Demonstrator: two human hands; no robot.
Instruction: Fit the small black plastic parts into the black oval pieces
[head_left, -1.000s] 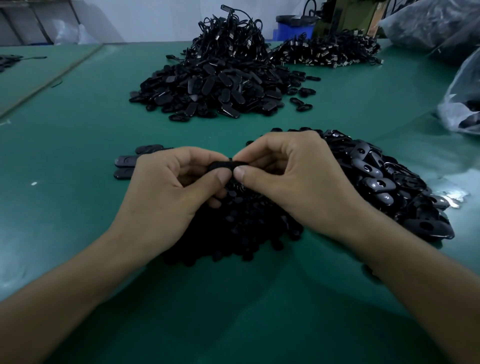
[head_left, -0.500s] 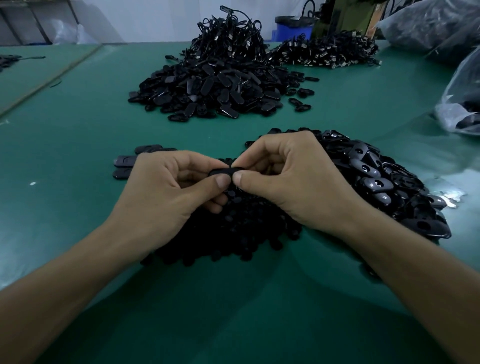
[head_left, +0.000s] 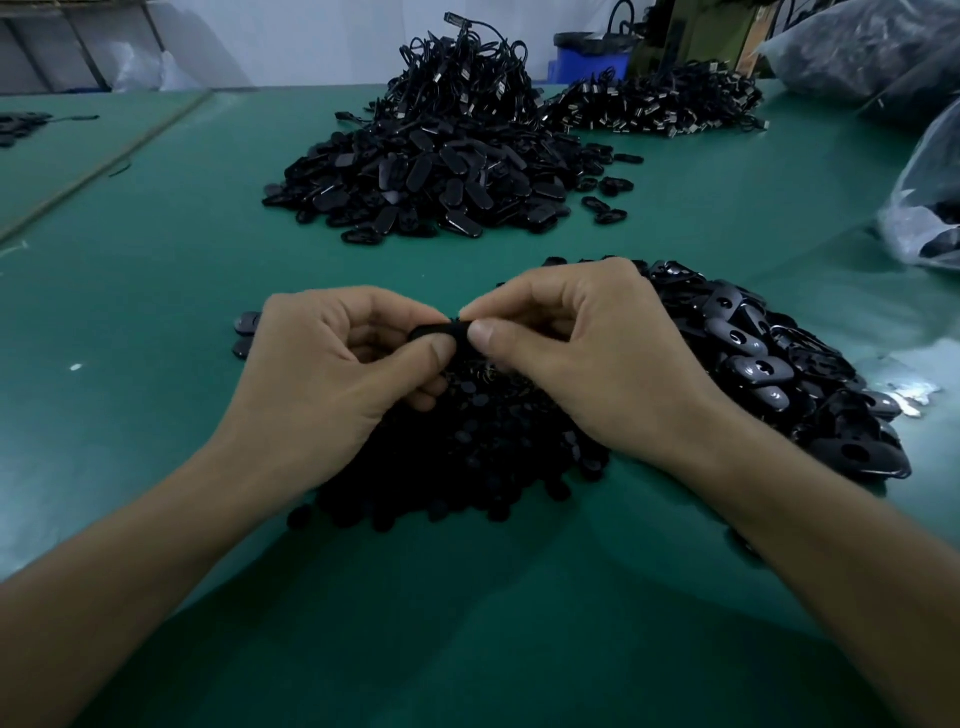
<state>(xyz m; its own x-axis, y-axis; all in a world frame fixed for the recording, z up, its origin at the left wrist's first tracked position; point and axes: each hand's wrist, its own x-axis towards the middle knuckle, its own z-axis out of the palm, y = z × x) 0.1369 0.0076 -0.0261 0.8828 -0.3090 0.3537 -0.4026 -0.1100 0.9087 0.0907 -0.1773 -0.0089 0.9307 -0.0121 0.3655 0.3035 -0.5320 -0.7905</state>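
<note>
My left hand (head_left: 332, 374) and my right hand (head_left: 587, 364) meet at the middle of the view, both pinching one black oval piece (head_left: 441, 331) between thumbs and fingers. Any small part in it is hidden by my fingertips. Under my hands lies a heap of small black plastic parts (head_left: 467, 457). To the right spreads a pile of glossy black oval pieces with holes (head_left: 769, 374). A few black oval pieces (head_left: 247, 325) lie flat just left of my left hand.
A large mound of black oval pieces (head_left: 426, 176) sits farther back on the green table (head_left: 156, 260), with tangled black cords (head_left: 467, 67) behind it and another cord pile (head_left: 660, 104) at right. Plastic bags (head_left: 930, 208) stand at the right edge. A blue bin (head_left: 592, 57) is at the back.
My hands stayed together on the oval piece, shifting only slightly; my right thumb now presses on its right end.
</note>
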